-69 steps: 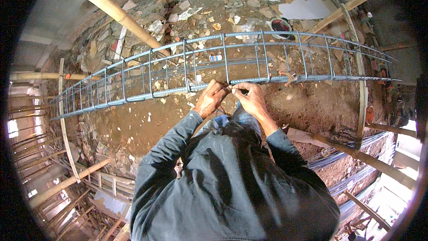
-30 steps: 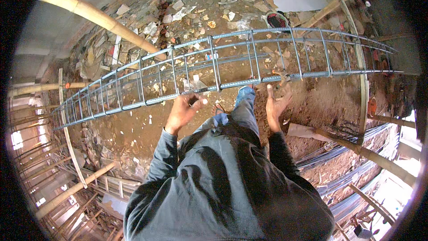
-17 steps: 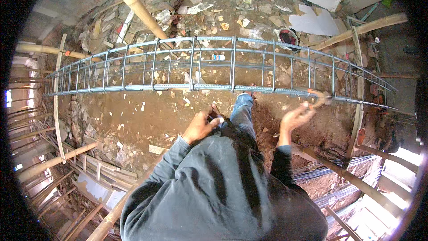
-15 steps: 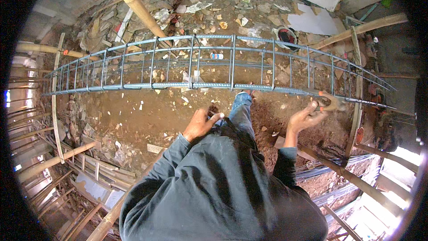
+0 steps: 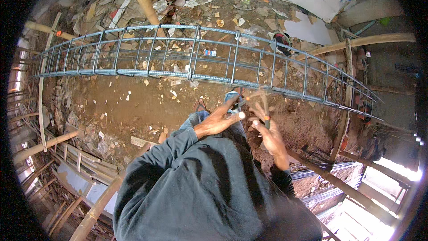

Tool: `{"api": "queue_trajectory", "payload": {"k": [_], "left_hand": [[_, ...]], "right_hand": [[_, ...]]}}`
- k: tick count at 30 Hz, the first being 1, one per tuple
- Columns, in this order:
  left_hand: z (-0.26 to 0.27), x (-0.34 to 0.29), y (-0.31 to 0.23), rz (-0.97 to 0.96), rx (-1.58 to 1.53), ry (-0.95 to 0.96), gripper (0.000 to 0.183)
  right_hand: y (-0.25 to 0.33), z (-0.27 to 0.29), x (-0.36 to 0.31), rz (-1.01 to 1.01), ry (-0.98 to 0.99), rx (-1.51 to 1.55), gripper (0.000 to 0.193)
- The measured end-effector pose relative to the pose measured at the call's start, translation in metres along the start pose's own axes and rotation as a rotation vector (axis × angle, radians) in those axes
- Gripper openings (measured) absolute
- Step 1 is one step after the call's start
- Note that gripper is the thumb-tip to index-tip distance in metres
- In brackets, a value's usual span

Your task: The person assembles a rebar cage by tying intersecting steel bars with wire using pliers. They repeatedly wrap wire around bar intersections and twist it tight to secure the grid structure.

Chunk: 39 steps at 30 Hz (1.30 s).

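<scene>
My right hand (image 5: pixel 272 139) holds a pair of pincers (image 5: pixel 263 94) with dark handles and orange bands, blurred by motion. One handle lies in the right hand; the other slants toward my left hand (image 5: pixel 215 122). That hand's fingers are stretched out, with the thumb apart, and the fingertips are close to the handle end. Whether they touch it is unclear. Just beyond both hands runs a long rebar cage (image 5: pixel 191 76), made of ribbed steel bars with square stirrups. The pincers' head appears near its closer bottom bar, and a gap between them cannot be made out.
Wooden posts hold the cage near its left (image 5: pixel 43 102) and right (image 5: pixel 348 85) ends. A bamboo pole (image 5: pixel 145 0) slants in behind it. Broken rubble litters the dirt floor (image 5: pixel 147 100). Steel rods (image 5: pixel 332 169) lie at lower right; bamboo (image 5: pixel 96 207) crosses at lower left.
My right hand has brought the pincers leftward from the cage's right part to in front of my body. My left hand has moved slightly up and right, its fingers now extended. The view has shifted.
</scene>
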<state>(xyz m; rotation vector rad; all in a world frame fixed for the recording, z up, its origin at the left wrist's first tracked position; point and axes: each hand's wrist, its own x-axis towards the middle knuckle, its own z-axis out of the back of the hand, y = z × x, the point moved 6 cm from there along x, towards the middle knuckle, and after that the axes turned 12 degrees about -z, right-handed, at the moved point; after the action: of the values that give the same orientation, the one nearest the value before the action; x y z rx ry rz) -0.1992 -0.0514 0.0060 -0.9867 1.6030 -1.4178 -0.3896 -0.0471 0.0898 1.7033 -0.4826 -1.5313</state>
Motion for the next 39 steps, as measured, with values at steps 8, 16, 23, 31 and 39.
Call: {"api": "queue_trajectory", "payload": {"k": [8, 16, 23, 31, 39], "left_hand": [[-0.025, 0.017, 0.036, 0.0, -0.178, 0.264, 0.095], [-0.029, 0.03, 0.057, 0.15, -0.271, 0.285, 0.092], [-0.022, 0.032, 0.064, 0.109, -0.188, 0.169, 0.081], [-0.025, 0.035, 0.059, 0.188, -0.286, 0.151, 0.071], [-0.015, 0.022, 0.03, 0.121, -0.23, 0.088, 0.067]], "right_hand": [[-0.017, -0.012, 0.019, -0.015, -0.226, -0.761, 0.044], [-0.043, -0.016, 0.047, -0.049, -0.371, -1.094, 0.048], [-0.02, -0.026, 0.038, 0.141, -0.51, -1.243, 0.045], [0.006, -0.025, 0.036, -0.111, -0.289, -1.195, 0.059], [-0.017, -0.042, 0.039, -0.135, -0.177, -0.852, 0.042]]}}
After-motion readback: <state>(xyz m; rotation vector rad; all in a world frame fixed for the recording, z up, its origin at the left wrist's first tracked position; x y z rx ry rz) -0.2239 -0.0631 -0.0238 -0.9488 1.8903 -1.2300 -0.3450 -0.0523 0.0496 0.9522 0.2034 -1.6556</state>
